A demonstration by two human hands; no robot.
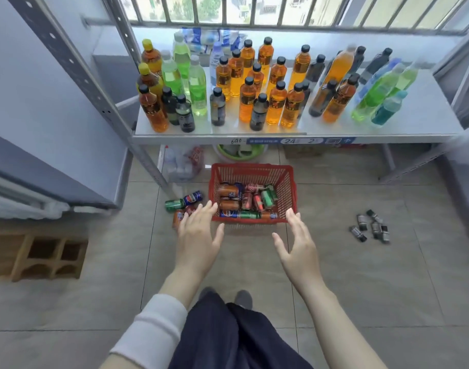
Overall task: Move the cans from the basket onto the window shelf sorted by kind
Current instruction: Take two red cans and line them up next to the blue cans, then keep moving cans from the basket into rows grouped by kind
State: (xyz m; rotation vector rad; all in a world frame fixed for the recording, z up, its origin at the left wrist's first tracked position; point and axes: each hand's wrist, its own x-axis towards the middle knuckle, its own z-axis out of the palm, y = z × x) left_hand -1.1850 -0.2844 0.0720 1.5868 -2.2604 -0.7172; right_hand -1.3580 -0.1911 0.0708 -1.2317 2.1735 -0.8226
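Barred window (pixel 281 12) across top of frame; daylight through it, buildings and trees beyond. Pale blue-grey wall (pixel 28 97) upper left. Grey metal window shelf (pixel 430 113) below the bars, its perforated upright (pixel 65 54) slanting down from upper left. Floor (pixel 361 288) of large beige-grey tiles. Hollow tan brick (pixel 47 258) at left edge.

Person, viewed from the head downward. One pair of trousers (pixel 228 339): dark navy, loose cut, soft cloth with long folds, the two legs parted by a deep crease. One sleeve (pixel 153 328): white, long, on the left arm just left of the trousers, cuff ending partway along the forearm. Right forearm, right of the trousers: uncovered to the frame edge. One pair of shoes (pixel 243 298): grey, rounded toes, showing just beyond the trousers. The left hand (pixel 198 233) and right hand (pixel 298 243), farther beyond the trousers: bare.
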